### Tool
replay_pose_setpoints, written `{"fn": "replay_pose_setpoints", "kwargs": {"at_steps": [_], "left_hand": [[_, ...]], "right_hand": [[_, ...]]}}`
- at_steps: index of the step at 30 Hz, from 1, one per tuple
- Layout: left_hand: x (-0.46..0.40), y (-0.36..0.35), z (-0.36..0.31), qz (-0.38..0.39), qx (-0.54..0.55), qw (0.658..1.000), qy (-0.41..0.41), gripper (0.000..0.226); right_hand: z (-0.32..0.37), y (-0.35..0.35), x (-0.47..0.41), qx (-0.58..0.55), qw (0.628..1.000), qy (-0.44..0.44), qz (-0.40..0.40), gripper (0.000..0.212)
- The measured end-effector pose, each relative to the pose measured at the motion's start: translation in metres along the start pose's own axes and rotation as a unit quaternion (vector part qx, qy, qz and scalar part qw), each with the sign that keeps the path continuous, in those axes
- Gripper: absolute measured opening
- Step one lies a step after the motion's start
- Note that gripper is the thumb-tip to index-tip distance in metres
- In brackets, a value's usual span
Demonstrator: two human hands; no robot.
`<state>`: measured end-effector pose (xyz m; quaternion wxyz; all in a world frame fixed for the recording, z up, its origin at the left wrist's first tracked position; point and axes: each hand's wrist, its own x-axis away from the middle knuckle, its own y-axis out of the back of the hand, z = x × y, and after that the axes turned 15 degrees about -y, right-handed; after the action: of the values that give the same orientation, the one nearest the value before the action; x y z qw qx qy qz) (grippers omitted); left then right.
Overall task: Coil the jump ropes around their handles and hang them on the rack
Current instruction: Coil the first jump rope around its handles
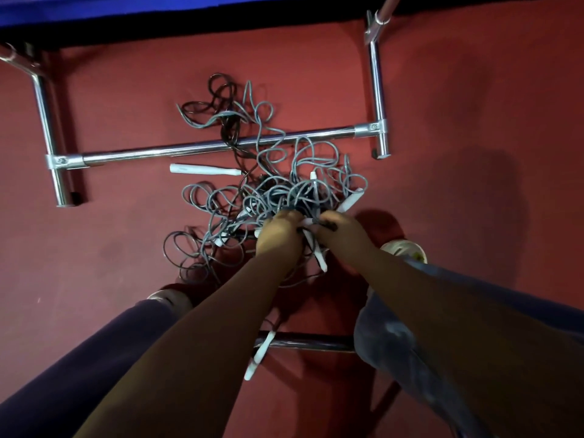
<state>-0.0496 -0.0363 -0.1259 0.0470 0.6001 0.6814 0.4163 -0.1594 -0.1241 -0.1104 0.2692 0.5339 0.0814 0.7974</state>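
**Both hands in the rope tangle, white handle between them**

Landmark: the chrome crossbar (202, 148) of the rack base on the red floor (474, 121). All places below are given from it.

Left of the pile: one loose white handle (205, 169) lies just on the near side of the crossbar, long axis roughly parallel to the bar, well apart from either hand. Nobody touches it.

Middle: the jump ropes (268, 191) sit as one knotted heap of grey and dark cord, straddling the crossbar; some loops lie beyond it, the bulk on the near side toward the person. The left hand (278, 237) is buried at the near edge of the heap, fingers curled into the cords, holding a bunch of them; exactly which strand, cannot tell.

Between the hands: a second white handle (316, 251), long axis running from the hands' meeting point down toward the person, slightly rightward. It is touching or just beside both hands.

Right: the right hand (339, 230) pinches dark cord at the handle's top end, fingers curled. A third handle (349, 202) sticks out of the heap just beyond it, pointing up-right.

Judgement: early stage, nothing coiled, nothing hung. Next move likely turns on pulling that middle handle toward the person, along its own axis; both hands equally near. Risk: cords snag on the crossbar.
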Motion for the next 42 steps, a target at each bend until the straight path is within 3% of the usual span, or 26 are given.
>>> {"fn": "replay_pose_setpoints", "kwargs": {"at_steps": [2,4,8,13,19,22,26,30,31,33,37,40,42], "left_hand": [[-0.001,0.012,-0.005,-0.020,0.021,1.000,-0.012,0.017],[0.004,0.030,-0.019,-0.078,0.110,0.991,0.014,0.012],[0.027,0.085,-0.057,-0.178,0.368,0.911,0.062,0.008],[0.075,0.172,-0.126,-0.163,0.533,0.830,0.024,0.011],[0.157,0.271,-0.226,-0.157,0.569,0.794,-0.145,0.021],[0.198,0.302,-0.266,-0.153,0.574,0.774,-0.220,0.031],[0.246,0.329,-0.292,-0.159,0.596,0.747,-0.249,0.045],[0.271,0.349,-0.299,-0.163,0.650,0.679,-0.300,0.039],[0.273,0.352,-0.300,-0.172,0.635,0.686,-0.311,0.045],[0.270,0.353,-0.303,-0.185,0.563,0.741,-0.317,0.049],[0.252,0.344,-0.302,-0.139,0.416,0.849,-0.295,0.030],[0.242,0.337,-0.290,-0.116,0.370,0.893,-0.228,0.017],[0.239,0.342,-0.287,-0.130,0.351,0.903,-0.212,0.014]], "right_hand": [[0.004,0.007,0.009,-0.026,1.000,0.010,0.009,0.020],[0.012,0.016,0.018,-0.064,0.998,0.007,0.008,0.014],[0.050,0.037,0.054,-0.133,0.990,0.016,0.029,0.066],[0.120,0.078,0.139,-0.149,0.980,0.079,0.102,0.065],[0.173,0.131,0.269,-0.259,0.924,0.221,0.177,0.076],[0.191,0.141,0.330,-0.284,0.900,0.299,0.144,0.079],[0.207,0.151,0.401,-0.281,0.883,0.362,0.101,0.082],[0.211,0.166,0.456,-0.251,0.873,0.410,0.086,0.075],[0.214,0.170,0.466,-0.248,0.869,0.419,0.089,0.069],[0.221,0.176,0.482,-0.251,0.861,0.430,0.101,0.056],[0.242,0.188,0.498,-0.275,0.846,0.446,0.100,0.043],[0.257,0.205,0.502,-0.282,0.842,0.454,0.069,0.041],[0.261,0.216,0.500,-0.273,0.844,0.458,0.057,0.040]]}}
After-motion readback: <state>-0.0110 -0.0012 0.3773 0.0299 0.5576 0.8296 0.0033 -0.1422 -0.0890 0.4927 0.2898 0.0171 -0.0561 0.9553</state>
